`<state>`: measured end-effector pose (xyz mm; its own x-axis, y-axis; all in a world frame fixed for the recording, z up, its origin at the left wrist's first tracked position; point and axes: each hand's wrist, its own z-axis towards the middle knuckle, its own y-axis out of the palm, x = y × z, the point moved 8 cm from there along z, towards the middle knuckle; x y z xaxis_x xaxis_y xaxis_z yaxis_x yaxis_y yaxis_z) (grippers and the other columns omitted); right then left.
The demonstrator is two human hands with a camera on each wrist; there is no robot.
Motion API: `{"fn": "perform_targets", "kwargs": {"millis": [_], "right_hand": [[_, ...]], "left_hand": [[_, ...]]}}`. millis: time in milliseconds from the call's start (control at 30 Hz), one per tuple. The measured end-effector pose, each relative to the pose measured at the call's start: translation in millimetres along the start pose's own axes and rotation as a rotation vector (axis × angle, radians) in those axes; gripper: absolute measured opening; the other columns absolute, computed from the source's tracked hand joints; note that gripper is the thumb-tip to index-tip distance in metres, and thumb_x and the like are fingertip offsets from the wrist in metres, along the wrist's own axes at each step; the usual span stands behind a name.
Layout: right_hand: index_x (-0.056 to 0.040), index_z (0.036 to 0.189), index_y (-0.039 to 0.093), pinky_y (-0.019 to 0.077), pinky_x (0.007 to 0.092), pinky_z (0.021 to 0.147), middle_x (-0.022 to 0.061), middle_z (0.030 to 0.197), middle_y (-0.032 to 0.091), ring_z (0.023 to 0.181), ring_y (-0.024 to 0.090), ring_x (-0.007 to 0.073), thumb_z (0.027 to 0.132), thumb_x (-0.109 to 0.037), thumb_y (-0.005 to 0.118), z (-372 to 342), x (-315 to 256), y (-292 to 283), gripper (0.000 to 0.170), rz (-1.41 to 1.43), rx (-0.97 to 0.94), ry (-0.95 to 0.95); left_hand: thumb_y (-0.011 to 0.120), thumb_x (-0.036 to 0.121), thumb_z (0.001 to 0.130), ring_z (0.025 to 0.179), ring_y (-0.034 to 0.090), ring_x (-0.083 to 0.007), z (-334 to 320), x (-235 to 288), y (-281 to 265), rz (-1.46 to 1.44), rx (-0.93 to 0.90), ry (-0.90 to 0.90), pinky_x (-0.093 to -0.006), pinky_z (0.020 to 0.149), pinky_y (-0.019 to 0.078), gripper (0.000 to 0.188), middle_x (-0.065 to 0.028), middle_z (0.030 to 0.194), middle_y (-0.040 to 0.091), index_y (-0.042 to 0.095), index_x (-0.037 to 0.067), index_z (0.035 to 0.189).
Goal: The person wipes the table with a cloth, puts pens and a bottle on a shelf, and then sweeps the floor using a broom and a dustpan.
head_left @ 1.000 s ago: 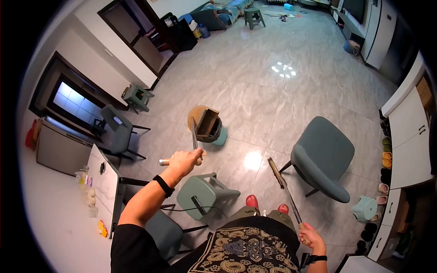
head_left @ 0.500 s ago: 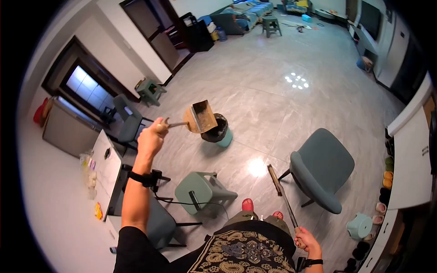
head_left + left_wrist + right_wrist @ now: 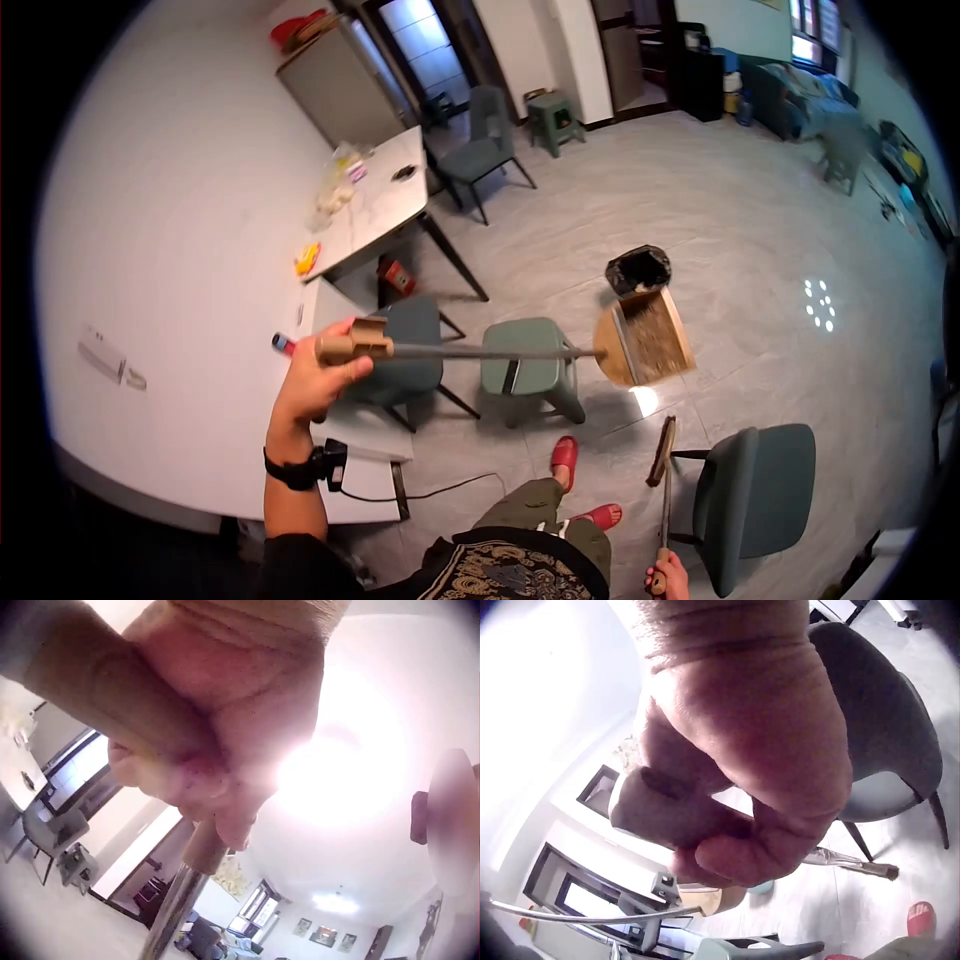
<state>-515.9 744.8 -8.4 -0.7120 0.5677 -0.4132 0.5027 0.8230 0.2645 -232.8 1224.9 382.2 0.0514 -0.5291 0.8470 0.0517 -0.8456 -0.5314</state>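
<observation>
My left hand [image 3: 318, 380] grips the handle of a long-handled dustpan [image 3: 672, 325] in the head view, its fingers wrapped round the tan grip. The pan, tan with a greyish inside, hangs at the far end of the metal shaft and overlaps the near side of a bin [image 3: 638, 268] lined with a black bag. Low at the right, my right hand [image 3: 668, 578] holds a broom [image 3: 662, 450] by its handle, the narrow brush head close to a chair leg. In the right wrist view, curled fingers [image 3: 739, 859] surround the broom's grip.
A green stool [image 3: 522, 365] stands below the dustpan shaft, and a grey chair [image 3: 760, 490] beside the broom. Left are a white counter [image 3: 215, 440], another grey chair [image 3: 408, 340] and a marble-topped table [image 3: 375, 210]. A thin cable [image 3: 430, 494] runs from my left wrist.
My view has swung left. The dustpan, tipped over the bin one second ago, has come away to its near side as my left hand drew back. The right hand still holds the broom low.
</observation>
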Motion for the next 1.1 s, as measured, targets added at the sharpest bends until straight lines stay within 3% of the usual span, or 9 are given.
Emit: {"fn": "perform_targets", "kwargs": {"millis": [267,400,500,533,600,633,767,867,1100], "right_hand": [[-0.0106,0.106,0.051,0.0344,0.0180,0.036,0.0052,0.072,0.055,0.047,0.046,0.0106,0.088,-0.012,0.053,0.2,-16.0,13.3,0.018,-0.211,0.052,-0.003],[-0.0111,0.103,0.054,0.0337,0.0179,0.036,0.0046,0.072,0.055,0.045,0.043,0.0087,0.089,-0.012,0.053,2.6,-2.3,33.0,0.014,-0.327,0.049,-0.015],[-0.0156,0.113,0.049,0.0374,0.0236,0.038,0.0057,0.071,0.054,0.047,0.048,0.0135,0.086,-0.014,0.054,9.3,21.0,51.6,0.028,-0.335,0.011,0.008],[-0.0199,0.122,0.044,0.0418,0.0288,0.040,0.0074,0.069,0.053,0.049,0.053,0.0183,0.082,-0.014,0.055,23.1,32.6,51.1,0.042,-0.340,0.046,0.045],[-0.0250,0.120,0.045,0.0404,0.0291,0.040,0.0069,0.070,0.052,0.050,0.052,0.0178,0.079,-0.019,0.055,32.1,58.4,57.9,0.043,-0.493,0.081,0.049],[-0.0242,0.121,0.045,0.0405,0.0291,0.040,0.0072,0.070,0.053,0.050,0.052,0.0179,0.079,-0.019,0.055,24.0,68.7,83.1,0.044,-0.543,0.014,0.050],[-0.0198,0.124,0.045,0.0422,0.0291,0.042,0.0076,0.070,0.054,0.050,0.052,0.0183,0.082,-0.020,0.055,-14.9,103.0,158.9,0.044,-0.639,-0.031,-0.022],[-0.0157,0.122,0.049,0.0411,0.0282,0.043,0.0069,0.069,0.055,0.052,0.053,0.0178,0.084,-0.020,0.056,-47.9,133.4,228.1,0.038,-0.740,-0.147,0.091],[-0.0095,0.097,0.059,0.0380,0.0253,0.043,0.0029,0.066,0.053,0.055,0.054,0.0151,0.086,-0.028,0.063,-98.3,178.4,362.8,0.022,-0.879,-0.345,0.022]], "left_hand": [[0.080,0.003,0.070,0.065,0.052,-0.0039,-122.2,-69.2,-68.9,-0.003,-0.057,-0.337,-0.0202,0.058,0.0436,0.051,0.0006,0.085,0.068,0.061,0.002,0.117],[0.081,0.003,0.068,0.068,0.055,-0.0066,-176.6,-111.4,-119.2,0.077,-0.090,-0.180,-0.0232,0.063,0.0474,0.047,-0.0047,0.082,0.069,0.064,0.000,0.112],[0.080,0.003,0.069,0.071,0.060,-0.0080,-228.6,-145.1,-154.9,0.151,-0.101,-0.308,-0.0242,0.067,0.0490,0.044,-0.0079,0.084,0.071,0.065,0.001,0.110],[0.081,0.003,0.069,0.071,0.061,-0.0087,-243.8,-157.0,-164.5,0.137,-0.121,-0.285,-0.0242,0.067,0.0492,0.044,-0.0084,0.084,0.071,0.065,0.002,0.110],[0.082,0.004,0.068,0.070,0.063,-0.0103,-274.1,-188.0,-184.4,0.103,-0.167,-0.237,-0.0242,0.067,0.0495,0.045,-0.0094,0.084,0.071,0.065,0.003,0.109],[0.082,0.011,0.069,0.067,0.066,-0.0167,-287.7,-205.1,-194.1,0.128,-0.176,-0.103,-0.0256,0.066,0.0503,0.043,-0.0111,0.083,0.070,0.066,0.005,0.109],[0.075,0.029,0.075,0.068,0.063,-0.0308,-317.9,-281.1,-208.3,0.286,-0.201,-0.067,-0.0331,0.064,0.0504,0.038,-0.0121,0.080,0.067,0.066,0.018,0.110],[0.073,0.034,0.076,0.072,0.063,-0.0337,-328.1,-349.1,-206.3,0.437,-0.213,-0.122,-0.0394,0.065,0.0496,0.037,-0.0121,0.081,0.067,0.066,0.023,0.110],[0.072,0.038,0.075,0.080,0.064,-0.0337,-314.1,-472.0,-196.3,0.572,-0.215,-0.210,-0.0433,0.069,0.0488,0.033,-0.0099,0.083,0.068,0.066,0.025,0.105]]}}
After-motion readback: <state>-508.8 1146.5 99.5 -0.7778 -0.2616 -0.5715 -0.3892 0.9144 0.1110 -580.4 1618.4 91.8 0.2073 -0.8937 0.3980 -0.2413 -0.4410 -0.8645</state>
